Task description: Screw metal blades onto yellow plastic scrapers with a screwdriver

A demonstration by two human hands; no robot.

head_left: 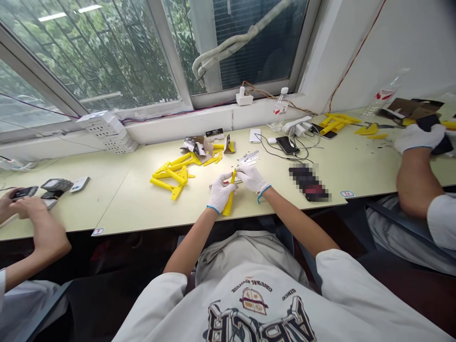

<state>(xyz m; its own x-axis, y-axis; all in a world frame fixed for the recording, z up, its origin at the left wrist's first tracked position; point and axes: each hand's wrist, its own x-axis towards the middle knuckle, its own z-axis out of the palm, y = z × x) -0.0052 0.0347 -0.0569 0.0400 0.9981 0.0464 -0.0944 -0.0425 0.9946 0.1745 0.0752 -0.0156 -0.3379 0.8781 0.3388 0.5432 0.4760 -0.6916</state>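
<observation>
White gloves with blue cuffs cover both of my hands. My left hand point(219, 194) is wrapped round a long, tapered yellow plastic piece point(228, 208), which stands tilted with its wide end toward me. At its narrow upper tip, the fingers of my right hand point(252, 178) are pinched together; whatever they hold is too small or hidden to name. A thin tool with a reddish part point(227, 182) shows partly between the hands. Just beyond them lie small metal strips point(248, 158). Several yellow plastic frames point(174, 173) are piled to the left of my hands.
An opened cardboard box point(198, 147) with yellow pieces stands behind the pile. Right of it are a white power bank point(255, 136), cables, a black phone point(287, 145) and a bottle point(280, 108). A blurred dark item point(309, 184) lies right. People work on both sides.
</observation>
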